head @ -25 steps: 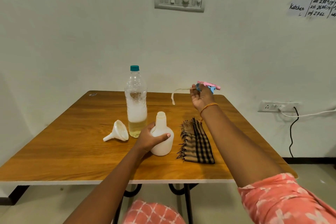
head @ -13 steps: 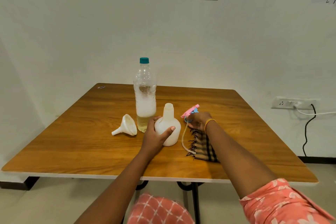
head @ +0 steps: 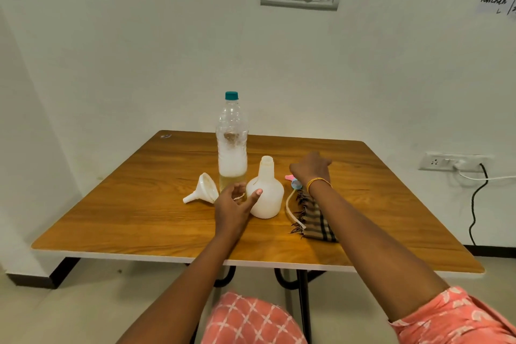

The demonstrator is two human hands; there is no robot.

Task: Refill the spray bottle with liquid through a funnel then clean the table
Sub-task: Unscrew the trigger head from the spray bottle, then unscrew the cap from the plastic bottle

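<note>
While I look down from the head camera, the wooden tabletop (head: 139, 220) carries everything for the refill. My left hand (head: 233, 208) is loosely open beside the white spray bottle (head: 265, 195), thumb tip against its round body and the other fingers spread, not closed around it. That bottle stands upright with its neck uncapped. Just behind it stands the clear plastic bottle (head: 231, 142) with a teal cap, foam above a little yellowish liquid at the bottom. To its left the white funnel (head: 202, 190) lies on its side, spout toward the near left. My right hand (head: 311, 166), bangle on the wrist, hovers open and empty, palm down, over the far end of the checked cloth (head: 315, 220). The pink and blue spray head (head: 293, 181) lies on the tabletop between the spray bottle and the cloth, its pale tube trailing toward me along the cloth's fringe.
</note>
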